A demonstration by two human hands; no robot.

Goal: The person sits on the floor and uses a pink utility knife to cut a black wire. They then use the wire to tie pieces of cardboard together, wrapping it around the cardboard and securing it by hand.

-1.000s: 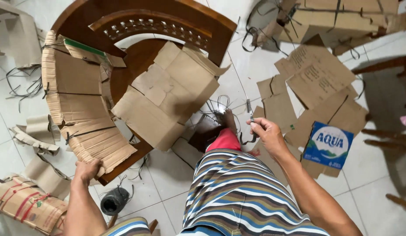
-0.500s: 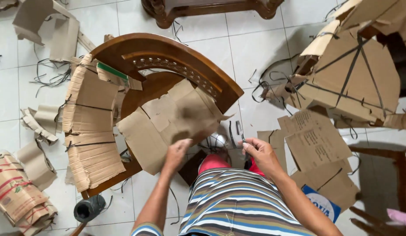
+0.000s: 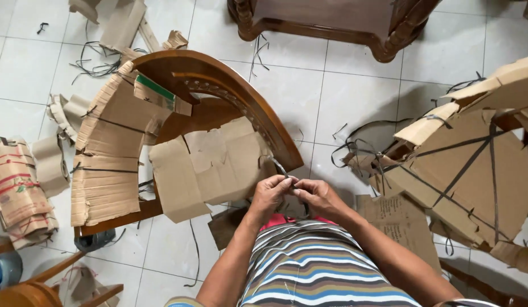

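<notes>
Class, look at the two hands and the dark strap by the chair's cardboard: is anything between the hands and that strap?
Nothing visible. The left hand and right hand already pinch the dark strap together beside the cardboard sheet on the wooden chair.

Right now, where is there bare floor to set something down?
Bare tiles lie between the curved wooden chair and the dark wooden furniture. Crowded: around both hands, the strapped cardboard bundle and cardboard scraps.

I saw an evenly bright view in soft daylight, the white floor tiles (image 3: pixel 355 85) showing only faint sheen and short, pale shadows under the cardboard scraps. Focus held sharp at centre on my 2 hands, while the frame corners bent slightly and softened.
</notes>
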